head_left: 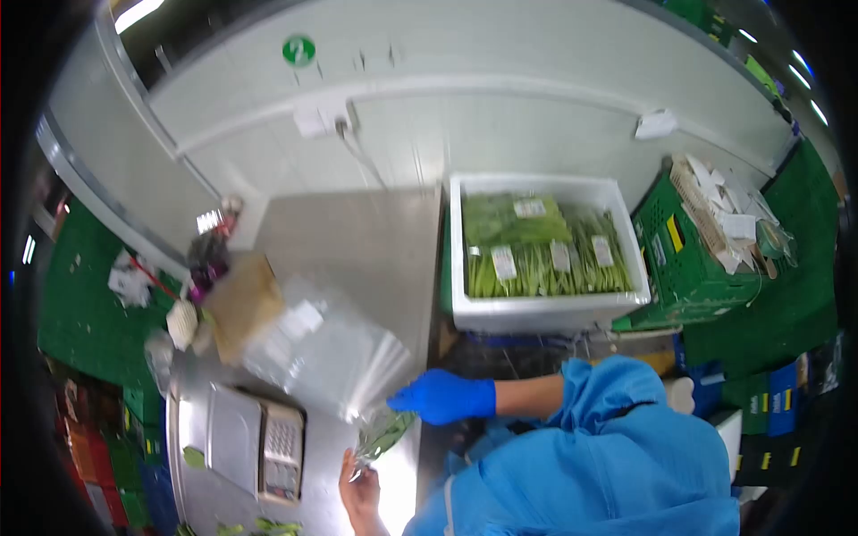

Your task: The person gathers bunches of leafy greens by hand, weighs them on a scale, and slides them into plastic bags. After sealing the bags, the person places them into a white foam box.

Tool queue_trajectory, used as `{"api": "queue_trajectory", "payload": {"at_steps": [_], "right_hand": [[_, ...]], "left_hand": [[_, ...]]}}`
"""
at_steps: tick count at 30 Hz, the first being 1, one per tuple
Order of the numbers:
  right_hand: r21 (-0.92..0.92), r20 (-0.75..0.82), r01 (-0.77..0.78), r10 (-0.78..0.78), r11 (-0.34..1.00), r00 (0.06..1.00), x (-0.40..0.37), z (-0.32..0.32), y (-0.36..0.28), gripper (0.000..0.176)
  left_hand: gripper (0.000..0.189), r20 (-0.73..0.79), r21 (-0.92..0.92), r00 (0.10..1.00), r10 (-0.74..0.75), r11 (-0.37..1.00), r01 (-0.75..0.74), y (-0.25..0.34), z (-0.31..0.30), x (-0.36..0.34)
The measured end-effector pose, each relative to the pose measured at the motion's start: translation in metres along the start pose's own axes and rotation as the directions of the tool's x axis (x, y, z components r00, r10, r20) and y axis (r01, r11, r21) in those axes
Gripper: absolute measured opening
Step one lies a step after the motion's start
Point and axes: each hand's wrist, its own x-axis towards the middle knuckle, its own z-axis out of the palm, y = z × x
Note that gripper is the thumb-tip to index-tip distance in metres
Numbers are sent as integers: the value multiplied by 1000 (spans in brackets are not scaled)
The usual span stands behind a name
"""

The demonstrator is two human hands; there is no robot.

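A clear plastic bag with green leaves inside [384, 436] is between my hands, above the steel table's edge. My left hand [360, 493], bare, has its fingers closed on the bag's lower end. In a blue glove, my right hand [447, 397] pinches the upper end of the same bag. Just beyond it lies a stack of flat clear bags [326, 353]. A weighing scale [255, 442] sits on the table to the left of my left hand. Loose leafy greens [277, 527] show at the bottom edge of the view.
A white foam box [547, 313] holds bagged, labelled greens. Green crates [688, 259] stand to its right, with a basket of papers [715, 210] on top. Brown paper [241, 304] lies on the steel table [357, 232]. A wall with a socket [326, 118] rises behind.
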Motion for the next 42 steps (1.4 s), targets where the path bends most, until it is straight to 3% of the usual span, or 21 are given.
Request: {"api": "queue_trajectory", "payload": {"at_steps": [2,3,4,5,7,9,10,13,14,17,21,25,29,30,33,34,35,36,37,39,42], "right_hand": [[74,-20,-92,94,993,995,6,-46,-14,47],[93,-21,-122,124,988,992,4,-68,-16,46],[114,-21,-148,152,982,988,1,-88,-18,46],[140,-18,-174,178,975,984,-2,-104,-17,45],[237,-57,-204,223,950,973,-11,-131,-10,38],[355,-51,-209,242,911,969,-24,-163,0,38],[349,-30,-213,238,913,971,-28,-170,13,40],[404,-47,-226,267,887,963,-50,-197,38,43],[399,-101,-208,269,893,958,-57,-206,48,44],[396,-243,-176,288,901,926,-84,-229,73,49],[488,-196,-409,553,771,809,-119,-258,95,49],[617,-396,-254,573,745,718,-147,-241,138,43],[865,-419,54,658,500,626,-180,-267,168,35],[884,-458,256,607,392,650,-188,-250,203,39],[954,-273,118,642,275,716,-207,-230,225,44],[741,-294,-223,604,633,741,-217,-227,207,49],[580,-290,-252,486,775,825,-227,-198,218,51],[971,-175,75,469,225,866,-235,-165,228,52],[828,-58,292,445,-478,894,-242,-132,238,52],[875,-164,345,464,-339,870,-229,-127,227,48],[913,-323,67,614,401,720,-231,-122,237,46]], "left_hand": [[40,188,148,931,312,928,-341,21,41,7],[42,311,258,825,472,794,-551,24,59,15],[45,414,367,760,502,672,-644,25,92,16],[57,499,441,804,323,704,-557,25,118,5],[61,714,366,695,89,798,-478,15,147,3],[51,788,596,615,25,216,-773,0,148,35],[30,628,620,771,100,535,-574,-19,173,19],[21,598,615,690,408,317,-722,-53,222,22],[13,591,591,681,432,343,-730,-60,241,16],[14,660,601,557,504,91,-794,-66,281,14],[13,717,514,389,578,-61,-856,-72,344,-3],[18,737,438,323,593,-56,-897,-93,389,-1],[23,659,476,414,628,78,-876,-124,434,-3],[22,630,488,463,624,147,-861,-127,440,6],[20,486,158,611,625,625,-765,-143,483,12],[21,523,121,605,601,650,-751,-146,492,14],[21,509,84,618,599,680,-728,-151,507,10],[21,496,43,631,596,709,-704,-159,525,2],[22,484,0,644,592,736,-677,-166,535,-2],[23,546,27,634,548,745,-667,-180,543,5],[24,567,64,645,511,754,-654,-209,550,8]]}}
